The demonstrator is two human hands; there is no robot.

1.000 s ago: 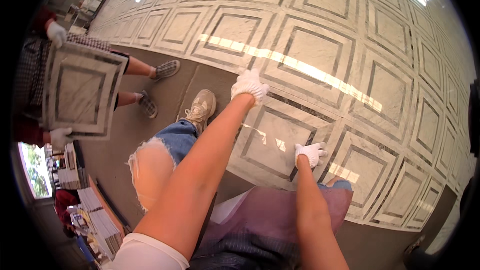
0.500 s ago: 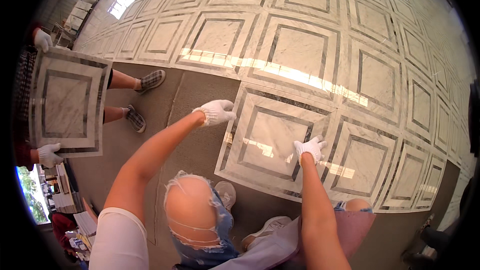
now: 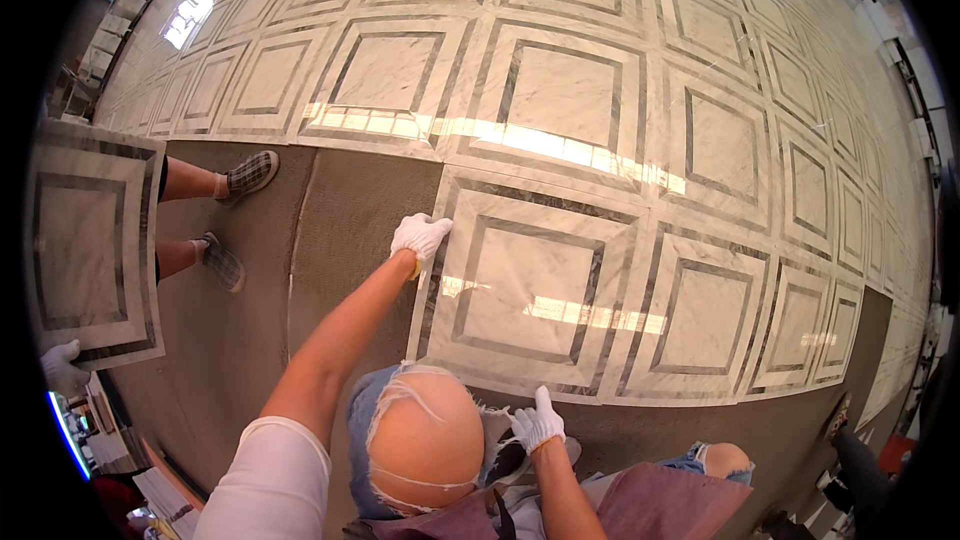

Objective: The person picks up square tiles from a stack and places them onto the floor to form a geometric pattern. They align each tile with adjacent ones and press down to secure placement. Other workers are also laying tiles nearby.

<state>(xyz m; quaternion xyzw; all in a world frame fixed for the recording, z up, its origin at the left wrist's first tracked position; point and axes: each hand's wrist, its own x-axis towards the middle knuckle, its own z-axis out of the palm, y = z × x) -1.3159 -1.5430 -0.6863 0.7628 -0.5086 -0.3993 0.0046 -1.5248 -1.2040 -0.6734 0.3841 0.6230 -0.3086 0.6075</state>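
A square marble tile (image 3: 528, 280), white with grey inlaid frames, lies beside the laid tiles behind it and to its right. At its left edge is my left hand (image 3: 420, 237) in a white knit glove, closed, with the fingers bent together against the rim. My gloved right hand (image 3: 538, 422) is just in front of the tile's near edge, thumb raised and apart from the fingers. It holds nothing I can see, and whether it touches the edge I cannot tell. My bent knee (image 3: 425, 440) in torn jeans is between my arms.
At the left a person holds up another framed marble tile (image 3: 85, 245), a gloved hand (image 3: 65, 370) at its lower edge. Grey bedding (image 3: 350, 230) stretches left of my tile. Patterned tiles (image 3: 560, 90) cover the floor beyond. A dark-clothed leg (image 3: 862, 460) shows at the right.
My right hand has come off the tile's top and moved to its near edge. The left hand has moved lower against the left edge. The view has shifted right.
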